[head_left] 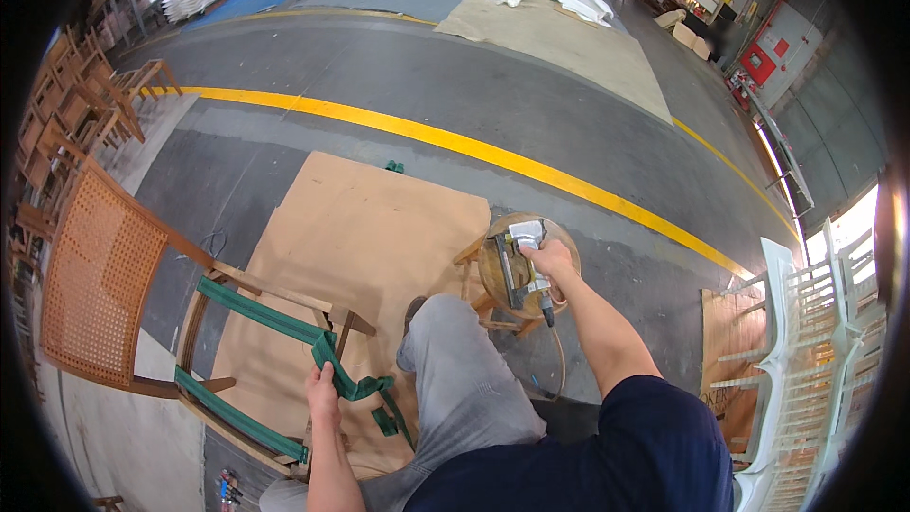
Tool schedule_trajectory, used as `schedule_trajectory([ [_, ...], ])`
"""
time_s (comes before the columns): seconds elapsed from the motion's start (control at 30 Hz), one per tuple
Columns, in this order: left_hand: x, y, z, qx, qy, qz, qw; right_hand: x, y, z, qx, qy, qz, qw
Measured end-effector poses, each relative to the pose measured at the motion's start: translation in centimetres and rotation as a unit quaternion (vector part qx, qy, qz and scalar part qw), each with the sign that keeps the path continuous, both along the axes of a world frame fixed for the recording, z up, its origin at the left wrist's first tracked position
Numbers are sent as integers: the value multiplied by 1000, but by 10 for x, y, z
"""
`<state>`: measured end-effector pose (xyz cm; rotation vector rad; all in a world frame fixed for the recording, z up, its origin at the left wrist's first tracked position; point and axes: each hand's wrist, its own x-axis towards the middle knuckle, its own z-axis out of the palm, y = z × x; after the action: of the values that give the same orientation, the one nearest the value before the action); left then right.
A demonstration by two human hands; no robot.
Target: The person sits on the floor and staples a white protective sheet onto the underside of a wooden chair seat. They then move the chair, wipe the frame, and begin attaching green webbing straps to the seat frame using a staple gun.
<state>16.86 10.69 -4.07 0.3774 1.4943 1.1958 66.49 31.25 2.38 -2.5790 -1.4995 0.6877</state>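
Note:
At the left lies a wooden chair frame [248,277] with a cane back [106,283], tipped so its open seat faces up. Two green webbing straps [261,310] run across the seat opening. My left hand [322,391] pinches the loose end of the far strap beside the seat rail, and the rest of that end hangs down in folds. Over a round wooden stool [566,242] at the right, my right hand [550,259] is wrapped round the grip of a silver and black pneumatic staple gun [521,242]. An air hose [562,360] trails from its handle.
A brown cardboard sheet [379,204] covers the floor under the chair. Several wooden chairs [90,95] crowd the far left, and stacked white plastic chairs [782,341] stand close at the right. A yellow line [408,130] crosses the floor ahead. A small metal fitting [228,488] is at the lower left.

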Motion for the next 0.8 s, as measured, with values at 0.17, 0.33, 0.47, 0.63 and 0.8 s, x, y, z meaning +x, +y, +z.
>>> schedule_trajectory([
  [0.17,4,-26,-2,-86,98,3,991,9,-35,-6,38,-59,44,997],
  [0.33,41,-50,-8,8,51,-47,998,63,-65,-19,61,-117,76,988],
  [0.47,43,-76,3,-1,35,-62,997,68,-68,-22,-4,-61,96,993],
  [0.63,22,-54,41,-29,-82,-11,996,62,-90,28,127,179,11,976],
  [0.8,-9,-30,70,-17,-244,-25,969,-90,-68,84,220,148,423,866],
])
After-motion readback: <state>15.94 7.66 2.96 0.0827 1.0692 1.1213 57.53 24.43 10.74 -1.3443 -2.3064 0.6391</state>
